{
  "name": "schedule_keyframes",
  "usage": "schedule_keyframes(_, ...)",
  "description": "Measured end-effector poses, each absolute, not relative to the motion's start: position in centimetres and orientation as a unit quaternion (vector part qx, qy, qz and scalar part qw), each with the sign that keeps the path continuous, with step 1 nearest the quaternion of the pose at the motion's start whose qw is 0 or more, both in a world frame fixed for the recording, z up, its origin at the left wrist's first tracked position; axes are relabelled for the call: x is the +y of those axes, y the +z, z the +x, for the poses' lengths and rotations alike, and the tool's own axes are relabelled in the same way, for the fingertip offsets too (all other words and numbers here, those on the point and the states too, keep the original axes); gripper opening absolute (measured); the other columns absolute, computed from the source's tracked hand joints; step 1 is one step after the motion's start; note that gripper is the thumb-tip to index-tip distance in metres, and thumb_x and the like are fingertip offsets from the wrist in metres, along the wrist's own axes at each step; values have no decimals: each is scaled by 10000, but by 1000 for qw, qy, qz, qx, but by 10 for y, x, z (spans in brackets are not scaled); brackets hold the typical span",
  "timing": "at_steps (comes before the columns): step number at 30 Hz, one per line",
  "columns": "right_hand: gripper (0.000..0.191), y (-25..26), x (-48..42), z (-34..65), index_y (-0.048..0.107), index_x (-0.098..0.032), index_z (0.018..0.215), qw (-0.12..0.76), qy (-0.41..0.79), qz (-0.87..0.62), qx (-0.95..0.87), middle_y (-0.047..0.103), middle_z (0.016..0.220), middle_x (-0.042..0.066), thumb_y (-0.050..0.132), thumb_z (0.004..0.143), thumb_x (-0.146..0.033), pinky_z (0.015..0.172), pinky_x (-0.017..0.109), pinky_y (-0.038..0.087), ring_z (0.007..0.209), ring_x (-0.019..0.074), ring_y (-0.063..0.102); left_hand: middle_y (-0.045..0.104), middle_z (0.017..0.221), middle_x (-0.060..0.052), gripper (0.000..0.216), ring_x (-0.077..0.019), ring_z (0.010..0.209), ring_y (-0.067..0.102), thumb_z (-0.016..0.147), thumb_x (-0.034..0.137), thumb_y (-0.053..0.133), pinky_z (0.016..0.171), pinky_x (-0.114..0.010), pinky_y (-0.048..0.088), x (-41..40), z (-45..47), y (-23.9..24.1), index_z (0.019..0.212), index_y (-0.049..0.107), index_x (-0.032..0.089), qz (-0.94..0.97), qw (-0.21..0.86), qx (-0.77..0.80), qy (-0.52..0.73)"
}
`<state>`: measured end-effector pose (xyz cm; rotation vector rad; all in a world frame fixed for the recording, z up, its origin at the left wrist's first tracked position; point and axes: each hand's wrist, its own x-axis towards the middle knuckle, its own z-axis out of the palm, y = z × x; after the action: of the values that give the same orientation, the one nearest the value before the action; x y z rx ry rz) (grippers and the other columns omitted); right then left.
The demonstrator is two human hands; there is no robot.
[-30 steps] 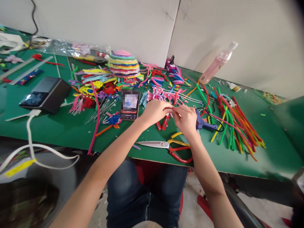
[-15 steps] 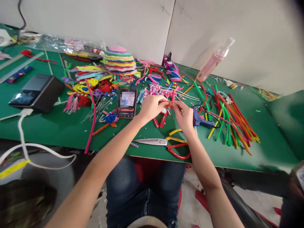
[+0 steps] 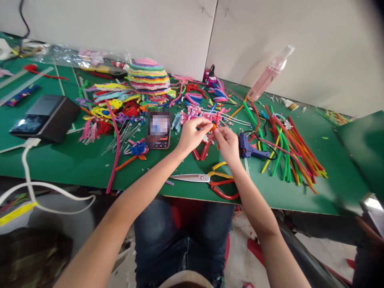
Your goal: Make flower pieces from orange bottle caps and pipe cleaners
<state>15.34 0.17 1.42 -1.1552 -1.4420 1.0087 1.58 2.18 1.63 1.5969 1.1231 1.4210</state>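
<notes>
Both my hands meet above the middle of the green table (image 3: 75,164). My left hand (image 3: 192,134) pinches a small orange pipe-cleaner piece (image 3: 213,127), and my right hand (image 3: 226,142) grips the same piece from the other side, fingers pressed together. Red bent pipe cleaners (image 3: 201,152) lie on the table just under the hands. A phone (image 3: 158,130) lies to the left of my left hand. A blue glue gun (image 3: 250,149) rests just right of my right hand.
Scissors with red and yellow handles (image 3: 210,181) lie near the front edge. A bundle of long coloured pipe cleaners (image 3: 291,146) is at the right, a stacked coloured pile (image 3: 148,76) at the back, a pink spray bottle (image 3: 268,76) by the wall, a black box (image 3: 45,117) at the left.
My hands have risen slightly and drawn closer together around the orange piece, which shows between the fingers now. The view has shifted a little to the right.
</notes>
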Motion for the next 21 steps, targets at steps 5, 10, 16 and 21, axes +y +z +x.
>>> schedule_keyframes(5,323,11,3,152,588,-211,785,501,395,-479,-602,681,679,2,560,825,-531,665,318,559,639,151,667,700,801,-22,87,-129,731,618,808,239,603,708,-252,496,18,21,17,773,641,168,609,353,452,548)
schedule_keyframes(10,291,12,3,151,611,-221,880,505,369,-493,-605,695,729,6,533,853,-500,662,315,562,667,153,674,700,807,-28,88,-138,746,645,816,244,593,676,-248,512,17,25,15,784,615,165,563,440,434,548)
schedule_keyframes(16,274,15,3,155,604,-216,826,498,359,-498,-612,690,711,6,541,850,-481,623,304,547,633,151,659,700,783,-36,127,-143,683,665,819,281,602,625,-243,517,19,19,19,794,604,156,584,426,435,538)
schedule_keyframes(21,278,13,3,154,588,-207,843,501,393,-471,-610,674,679,-5,549,843,-481,621,297,546,596,137,646,696,775,-44,73,-133,651,667,836,217,574,546,-213,509,21,19,19,808,584,150,553,466,434,537)
